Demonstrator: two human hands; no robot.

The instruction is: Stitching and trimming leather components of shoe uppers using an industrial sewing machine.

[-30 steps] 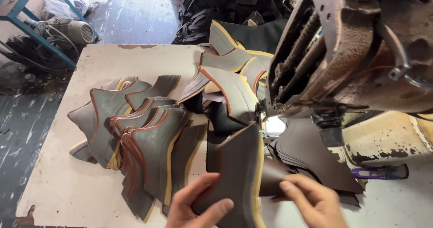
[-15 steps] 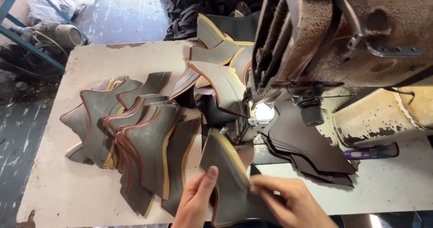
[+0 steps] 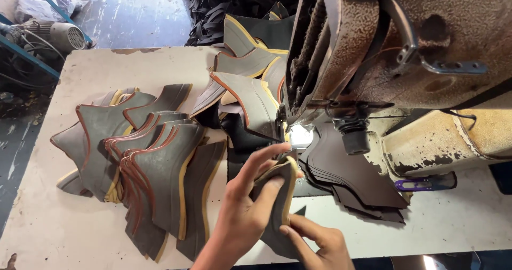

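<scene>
The left hand (image 3: 250, 195) pinches a dark leather shoe-upper piece (image 3: 280, 195) with a yellow edge, thumb on one face and fingers curled over the top, holding it folded and upright just in front of the sewing machine (image 3: 384, 51). The right hand (image 3: 317, 243) grips the lower edge of the same piece from below, fingers closed on it. The piece stands close to the lit needle area (image 3: 300, 135), so a fingertip could stray under the needle, or the fold could slip and the edges feed in out of line, since only fingertips hold it. Just to the right lies a stack of dark flat cut pieces (image 3: 352, 179) under the machine head, and a small purple thread snip (image 3: 424, 183) rests beyond it. To the left, a fanned pile of grey uppers with red and yellow trim (image 3: 144, 163) covers much of the worn, pale surface (image 3: 53, 232); more such pieces (image 3: 240, 78) are heaped behind. Past the surface's far edge is a stained concrete floor (image 3: 138, 14), with an electric motor (image 3: 66, 35) and a blue frame at the upper left.
</scene>
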